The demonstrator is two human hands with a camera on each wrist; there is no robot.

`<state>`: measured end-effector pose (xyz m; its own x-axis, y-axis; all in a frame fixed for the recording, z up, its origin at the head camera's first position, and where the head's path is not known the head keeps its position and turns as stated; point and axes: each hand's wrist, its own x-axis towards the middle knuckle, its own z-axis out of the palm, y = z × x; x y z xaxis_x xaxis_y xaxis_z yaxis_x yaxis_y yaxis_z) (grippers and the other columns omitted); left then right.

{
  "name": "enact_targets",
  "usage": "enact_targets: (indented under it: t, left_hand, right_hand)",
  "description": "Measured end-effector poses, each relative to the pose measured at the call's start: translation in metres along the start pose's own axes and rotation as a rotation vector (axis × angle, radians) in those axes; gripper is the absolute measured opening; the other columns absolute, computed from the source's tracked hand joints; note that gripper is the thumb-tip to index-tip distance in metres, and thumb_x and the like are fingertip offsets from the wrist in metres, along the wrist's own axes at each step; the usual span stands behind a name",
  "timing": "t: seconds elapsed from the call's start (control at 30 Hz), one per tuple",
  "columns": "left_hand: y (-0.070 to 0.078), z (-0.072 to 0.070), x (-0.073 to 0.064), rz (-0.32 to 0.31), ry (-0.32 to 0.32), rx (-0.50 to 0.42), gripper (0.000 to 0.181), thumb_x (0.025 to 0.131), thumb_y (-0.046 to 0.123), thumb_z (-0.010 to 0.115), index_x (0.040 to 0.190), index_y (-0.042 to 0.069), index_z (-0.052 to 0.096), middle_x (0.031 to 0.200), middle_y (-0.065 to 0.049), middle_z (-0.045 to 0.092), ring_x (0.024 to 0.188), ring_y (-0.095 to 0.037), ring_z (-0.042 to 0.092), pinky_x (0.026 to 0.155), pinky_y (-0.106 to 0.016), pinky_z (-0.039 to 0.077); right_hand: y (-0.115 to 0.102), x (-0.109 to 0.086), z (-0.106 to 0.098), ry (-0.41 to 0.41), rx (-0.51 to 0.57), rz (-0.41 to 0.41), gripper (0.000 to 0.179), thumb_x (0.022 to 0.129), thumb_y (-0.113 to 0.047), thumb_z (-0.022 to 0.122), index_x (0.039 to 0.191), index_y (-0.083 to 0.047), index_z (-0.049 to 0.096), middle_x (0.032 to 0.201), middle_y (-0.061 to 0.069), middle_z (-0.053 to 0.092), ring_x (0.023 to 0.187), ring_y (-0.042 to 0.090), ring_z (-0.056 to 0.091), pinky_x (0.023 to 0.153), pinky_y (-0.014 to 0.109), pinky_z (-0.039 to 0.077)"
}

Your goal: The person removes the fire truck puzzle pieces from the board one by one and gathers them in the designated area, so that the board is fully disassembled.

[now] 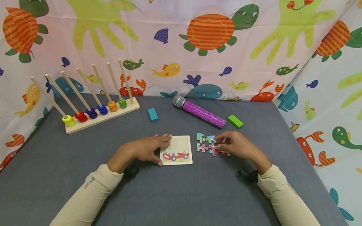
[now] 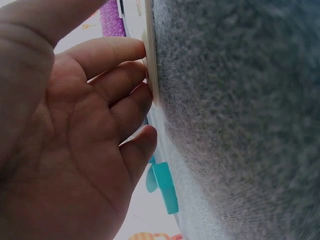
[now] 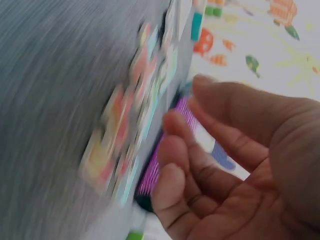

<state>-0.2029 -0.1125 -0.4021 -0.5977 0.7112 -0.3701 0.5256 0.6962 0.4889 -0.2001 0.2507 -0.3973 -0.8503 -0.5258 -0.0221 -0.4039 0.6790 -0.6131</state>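
A shallow wooden puzzle board [image 1: 176, 144] lies on the grey table, a red vehicle picture along its lower part. My left hand [image 1: 147, 148] rests at the board's left side, fingers at its upper left and thumb by the lower left corner. The left wrist view shows these fingers [image 2: 131, 107] extended against the board's edge. To the right lie several jigsaw pieces [image 1: 201, 147] in two rows. Over their right end hovers my right hand [image 1: 237, 145], fingers loosely bent. Nothing shows between its thumb and fingers in the blurred right wrist view; some pieces are partly hidden beneath it.
A purple glitter microphone [image 1: 204, 114] lies behind the pieces. Near it are a green block [image 1: 235, 121] and a teal block [image 1: 153, 115]. A wooden peg stand [image 1: 103, 117] with coloured rings stands at the back left, before a patterned cloth [image 1: 169, 81].
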Motion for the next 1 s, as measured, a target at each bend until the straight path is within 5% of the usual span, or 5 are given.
enact_targets:
  t: [0.27, 0.47, 0.8, 1.0]
  left_hand:
    - [-0.004, -0.003, -0.002, 0.065, 0.019, 0.003, 0.084, 0.084, 0.034, 0.077, 0.151, 0.007, 0.034, 0.161, -0.005, 0.014, 0.147, -0.022, 0.007, 0.116, -0.048, 0.005]
    - [-0.006, -0.005, -0.003, 0.049, 0.043, -0.022, 0.084, 0.083, 0.032, 0.078, 0.15, 0.006, 0.035, 0.161, -0.005, 0.015, 0.147, -0.023, 0.008, 0.115, -0.051, 0.005]
    - [-0.006, -0.002, -0.006, 0.059, 0.062, -0.035, 0.085, 0.082, 0.03, 0.079, 0.15, 0.005, 0.035, 0.16, -0.007, 0.016, 0.146, -0.027, 0.012, 0.113, -0.052, 0.018]
    - [-0.005, 0.001, -0.005, 0.082, 0.065, -0.042, 0.084, 0.081, 0.029, 0.08, 0.15, 0.007, 0.037, 0.16, -0.007, 0.017, 0.146, -0.027, 0.012, 0.113, -0.054, 0.017]
  right_hand:
    - [-0.048, 0.027, 0.028, -0.069, 0.064, -0.108, 0.02, 0.091, -0.007, 0.067, 0.11, -0.002, 0.072, 0.095, 0.001, 0.07, 0.076, 0.012, 0.057, 0.065, 0.027, 0.05]
    - [-0.08, 0.05, 0.046, -0.16, 0.134, -0.17, 0.019, 0.093, -0.006, 0.063, 0.11, -0.003, 0.073, 0.098, 0.0, 0.07, 0.078, 0.011, 0.058, 0.068, 0.026, 0.05]
    - [-0.1, 0.067, 0.079, -0.203, 0.186, -0.276, 0.017, 0.09, -0.001, 0.065, 0.105, -0.004, 0.073, 0.096, 0.002, 0.069, 0.072, 0.011, 0.057, 0.066, 0.023, 0.048]
    - [-0.102, 0.067, 0.088, -0.213, 0.198, -0.214, 0.018, 0.089, -0.001, 0.066, 0.106, -0.005, 0.072, 0.098, 0.003, 0.069, 0.069, 0.013, 0.057, 0.061, 0.024, 0.048]
